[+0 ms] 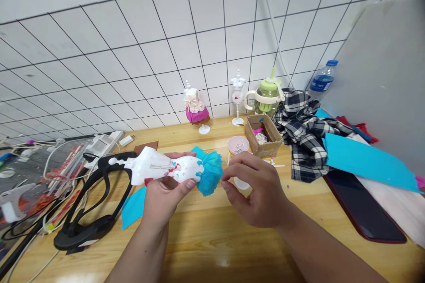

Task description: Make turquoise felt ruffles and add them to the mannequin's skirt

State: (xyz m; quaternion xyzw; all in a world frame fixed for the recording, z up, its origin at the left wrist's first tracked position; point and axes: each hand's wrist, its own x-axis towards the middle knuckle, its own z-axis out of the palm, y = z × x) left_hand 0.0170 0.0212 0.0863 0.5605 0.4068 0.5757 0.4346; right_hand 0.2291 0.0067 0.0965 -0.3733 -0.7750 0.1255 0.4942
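Note:
My left hand (pixel 169 194) is closed around a small white mannequin (pixel 159 163) lying on its side in the air, neck to the left. Red and blue specks mark its body. Ruffled blue crepe paper (pixel 212 172) wraps its lower end like a skirt. My right hand (pixel 255 190) has thumb and forefinger pinched together at the skirt's right edge; whether they hold the paper or something tiny, I cannot make out. Behind those fingers shows a white round base (pixel 241 184). A flat blue paper piece (pixel 133 208) lies beneath my left hand.
At the back stand a dressed mannequin (pixel 195 107), a bare mannequin (pixel 237 93), a green-lidded jug (pixel 266 97) and a cardboard box (pixel 264 137). A pink dish (pixel 237 144) sits before them. Right: plaid cloth (pixel 305 137), phone (pixel 365 208). Left: black strap frame (pixel 83 230), cables, glue gun (pixel 15 199).

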